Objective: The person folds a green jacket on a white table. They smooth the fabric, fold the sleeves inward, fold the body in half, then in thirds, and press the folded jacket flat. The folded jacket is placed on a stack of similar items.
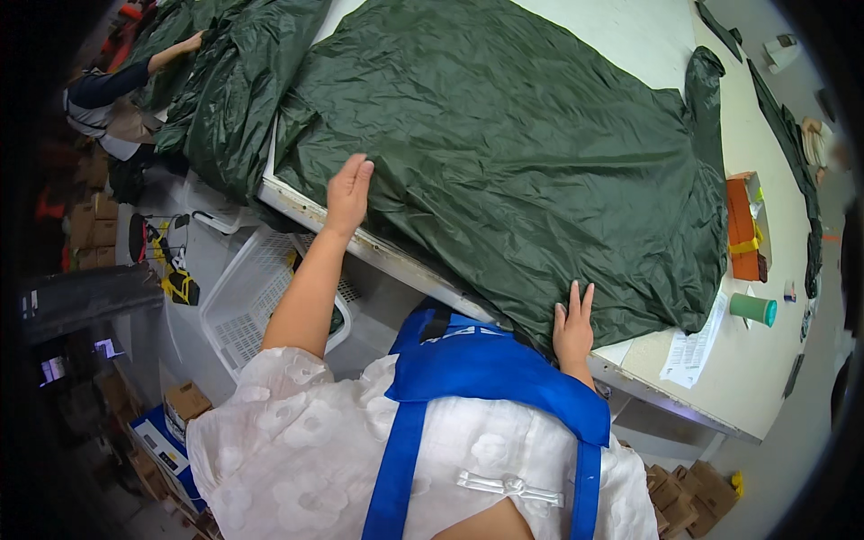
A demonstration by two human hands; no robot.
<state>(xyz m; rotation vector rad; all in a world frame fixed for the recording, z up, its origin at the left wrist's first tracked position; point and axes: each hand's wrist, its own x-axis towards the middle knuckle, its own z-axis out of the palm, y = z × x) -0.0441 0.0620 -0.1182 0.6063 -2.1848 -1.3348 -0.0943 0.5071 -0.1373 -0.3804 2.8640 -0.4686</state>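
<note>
A large sheet of dark green, shiny, crinkled fabric [504, 135] lies spread over a white table [652, 40], its near edge hanging past the table's front. On the left part of that near edge is my left hand [346, 196], its fingers closed together on the fabric; the fingertips are partly hidden. My right hand [573, 335] rests at the near right edge of the cloth, fingers stretched out flat on it. Wrinkles run across the sheet between both hands. At the right its material bunches into a narrow raised strip [705, 99].
More green fabric [238, 99] hangs off the table's left end, where another person's hand [191, 42] touches it. A white plastic basket [238, 310] stands below. On the right lie printed papers [695, 346], a green cylinder [752, 309] and an orange box [743, 225].
</note>
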